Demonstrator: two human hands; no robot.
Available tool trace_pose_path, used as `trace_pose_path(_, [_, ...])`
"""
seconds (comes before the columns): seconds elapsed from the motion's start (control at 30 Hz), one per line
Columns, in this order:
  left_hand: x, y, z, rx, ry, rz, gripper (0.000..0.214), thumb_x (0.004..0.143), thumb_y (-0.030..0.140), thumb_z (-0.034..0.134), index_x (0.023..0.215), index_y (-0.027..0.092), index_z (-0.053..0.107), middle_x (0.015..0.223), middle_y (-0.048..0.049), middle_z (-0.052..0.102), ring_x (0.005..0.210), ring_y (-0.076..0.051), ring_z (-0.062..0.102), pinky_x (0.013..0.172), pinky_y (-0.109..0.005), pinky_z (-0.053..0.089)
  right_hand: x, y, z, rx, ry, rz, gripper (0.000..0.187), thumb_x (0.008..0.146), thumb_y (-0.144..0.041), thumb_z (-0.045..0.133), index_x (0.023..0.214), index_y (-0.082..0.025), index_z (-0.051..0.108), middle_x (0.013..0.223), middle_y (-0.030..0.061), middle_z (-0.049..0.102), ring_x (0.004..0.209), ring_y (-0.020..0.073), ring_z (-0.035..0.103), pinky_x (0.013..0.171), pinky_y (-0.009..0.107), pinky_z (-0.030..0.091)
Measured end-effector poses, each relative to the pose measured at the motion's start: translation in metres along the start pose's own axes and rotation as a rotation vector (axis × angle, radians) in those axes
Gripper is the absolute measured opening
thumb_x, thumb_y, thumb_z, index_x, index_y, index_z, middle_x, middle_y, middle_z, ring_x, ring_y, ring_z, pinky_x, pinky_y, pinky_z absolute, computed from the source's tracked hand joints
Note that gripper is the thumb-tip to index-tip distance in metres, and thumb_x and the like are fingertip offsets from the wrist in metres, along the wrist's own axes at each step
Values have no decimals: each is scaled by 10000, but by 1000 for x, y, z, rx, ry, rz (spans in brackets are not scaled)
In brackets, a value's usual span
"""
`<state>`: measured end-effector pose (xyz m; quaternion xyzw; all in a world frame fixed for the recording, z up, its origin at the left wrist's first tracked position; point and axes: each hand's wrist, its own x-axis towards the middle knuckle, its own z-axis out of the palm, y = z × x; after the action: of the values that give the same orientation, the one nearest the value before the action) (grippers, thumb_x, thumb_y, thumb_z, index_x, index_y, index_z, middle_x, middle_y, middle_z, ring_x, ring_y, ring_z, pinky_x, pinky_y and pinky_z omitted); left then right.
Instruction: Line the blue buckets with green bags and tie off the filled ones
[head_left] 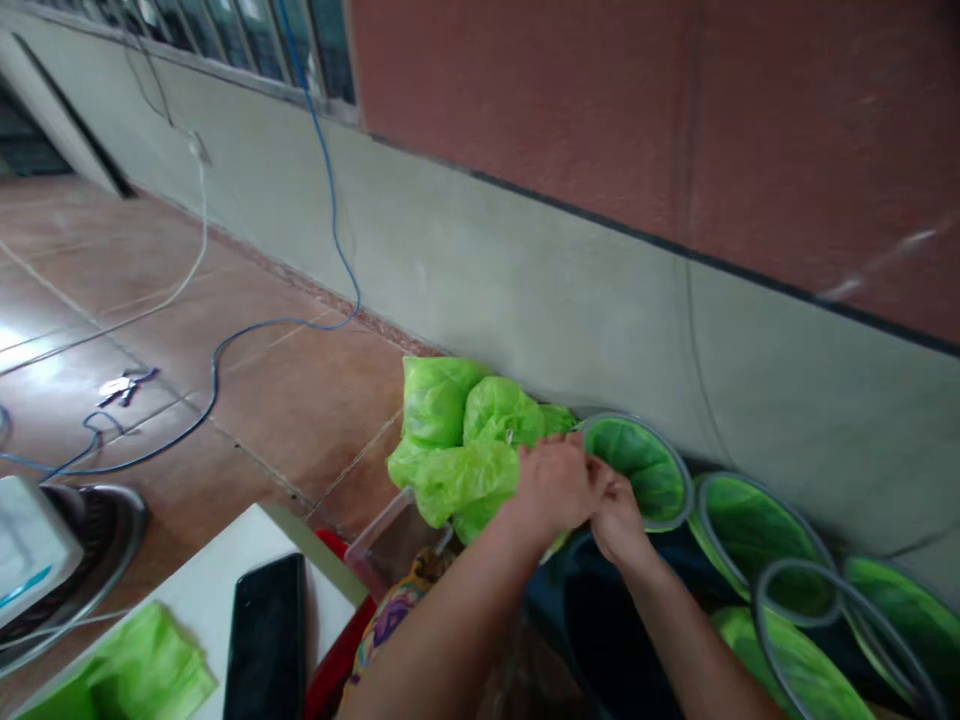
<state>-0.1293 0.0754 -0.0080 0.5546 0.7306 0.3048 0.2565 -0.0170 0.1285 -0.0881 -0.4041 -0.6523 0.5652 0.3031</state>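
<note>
My left hand (pixel 556 482) and my right hand (pixel 619 515) meet in front of me, their fingers curled in against each other. What they pinch is hidden behind the fingers. Tight against the left hand lies a heap of bright green plastic bags (pixel 480 480), some of them puffed out and full. Just beyond the right hand is a round bin with a grey rim (pixel 686 490), its inside covered by a green plastic liner (pixel 637 462). A bit of green plastic shows beneath the hands.
More green-lined bins (pixel 757 525) with grey rims stand along the wall at right, a loose grey ring (pixel 765 590) over them. At left, a white box (pixel 262 535) carries a black phone (pixel 266 635) and a folded green bag (pixel 142 665). Cables (pixel 215 370) and keys (pixel 127 385) lie on the tiles.
</note>
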Motion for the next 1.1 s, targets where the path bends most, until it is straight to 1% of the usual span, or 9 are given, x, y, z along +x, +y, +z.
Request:
trace_pose_path(0.07, [3,-3,-6,-43,2,137,502,784,445,595,1199,163,592,1149,-135,649,1081,-297,580,954,-413,424,-21,-27,-25,101,58,45,208,773,-426,634,864,-240,616,781,5,657,696,166,602,647,283,478])
trace_pose_path(0.13, [4,-3,-9,-118,-149,319,442,761,389,617,1158,193,625,1112,-78,675,1010,-237,605,895,-312,450,-44,-49,-45,168,91,106,226,749,-428,674,843,-229,626,695,-12,640,598,147,573,596,271,463])
trace_pose_path(0.2, [0,0,-7,-137,-314,424,252,771,293,576,967,183,691,916,-33,709,856,-193,625,788,-260,464,-65,-66,-63,145,141,111,258,726,-440,697,845,-218,641,677,-14,644,571,141,565,584,270,457])
trace_pose_path(0.3, [-11,9,0,-136,-355,457,181,761,208,523,765,167,698,709,0,678,708,-161,601,691,-231,450,-95,-84,-91,5,141,60,279,690,-429,728,824,-196,656,696,-8,664,600,139,574,601,262,449])
trace_pose_path(0.43, [-29,22,4,-226,-287,408,239,802,263,499,844,188,722,800,-4,717,755,-162,611,725,-233,455,-138,-100,-127,-146,91,27,256,687,-405,720,803,-183,666,710,-6,671,632,137,577,612,258,437])
trace_pose_path(0.57, [-53,40,-3,-268,-311,461,251,801,297,520,903,191,724,881,-15,727,810,-175,621,784,-254,455,-179,-110,-151,-185,301,-17,266,687,-437,705,754,-183,662,607,-31,607,551,111,509,535,234,384])
trace_pose_path(0.77, [-93,56,-1,-79,-389,487,199,722,197,549,837,194,712,813,-8,699,786,-180,605,743,-253,449,-225,-129,-168,80,528,-62,352,659,-507,724,776,-186,637,600,-28,616,493,100,512,489,227,413])
trace_pose_path(0.93, [-107,47,10,211,-191,458,217,758,157,483,796,195,693,819,-38,680,795,-182,607,752,-260,432,-259,-143,-193,174,670,-138,381,614,-497,766,771,-180,625,582,-30,618,460,92,519,456,212,422])
trace_pose_path(1.1, [-106,30,2,155,47,285,234,765,150,470,828,186,692,888,-50,707,829,-191,622,797,-284,450,-293,-141,-221,254,809,-187,362,595,-471,774,731,-187,596,571,-20,624,456,104,531,458,227,445])
